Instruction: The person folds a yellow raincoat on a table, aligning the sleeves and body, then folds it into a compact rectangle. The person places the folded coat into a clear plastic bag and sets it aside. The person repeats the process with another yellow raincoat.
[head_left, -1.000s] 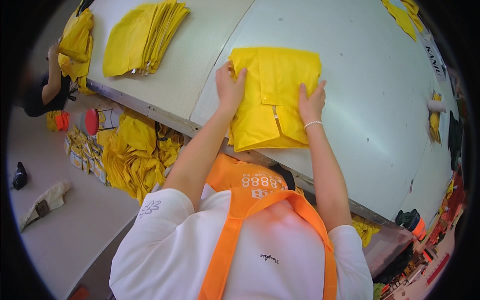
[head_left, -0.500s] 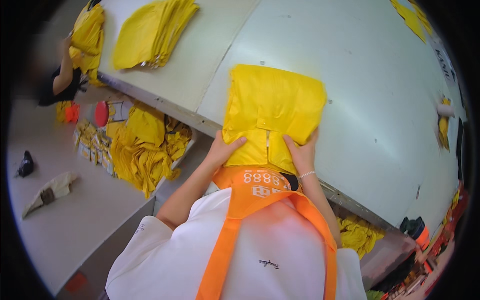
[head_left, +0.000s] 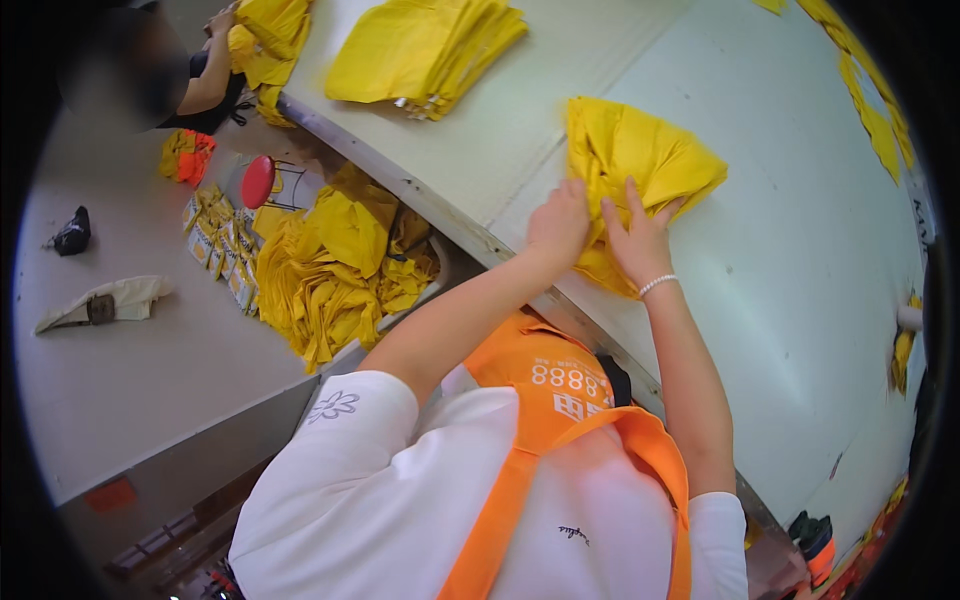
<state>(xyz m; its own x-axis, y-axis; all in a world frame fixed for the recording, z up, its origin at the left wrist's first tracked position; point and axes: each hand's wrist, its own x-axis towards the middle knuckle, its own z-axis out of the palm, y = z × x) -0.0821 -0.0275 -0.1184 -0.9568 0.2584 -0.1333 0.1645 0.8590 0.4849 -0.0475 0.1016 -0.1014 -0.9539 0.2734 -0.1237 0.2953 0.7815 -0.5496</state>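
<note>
A folded yellow garment (head_left: pixel 640 155) of smooth, thin cloth lies gathered and creased on the pale table, just past its near edge. Its far end fans out wide, and its near part is bunched under my hands. At its left side my left hand (head_left: pixel 562 225) is closed, with the fingers curled on the cloth edge. My right hand (head_left: pixel 640 238) rests on top of the bundle, fingers stretched and spread over the folds. A beaded bracelet (head_left: pixel 658 285) circles my right wrist.
A stack of folded yellow pieces (head_left: pixel 420 55) lies farther left on the table (head_left: pixel 800 260). Below the table's edge is a bin heaped with yellow cloth (head_left: pixel 330 250), beside a red round stool (head_left: pixel 258 182). At the far left, another person's arm (head_left: pixel 205 85) handles yellow cloth.
The garment, held flat by both sides near my body, is now farther out on the table, turned and bunched. My hands have come closer together, and the view has shifted left.
</note>
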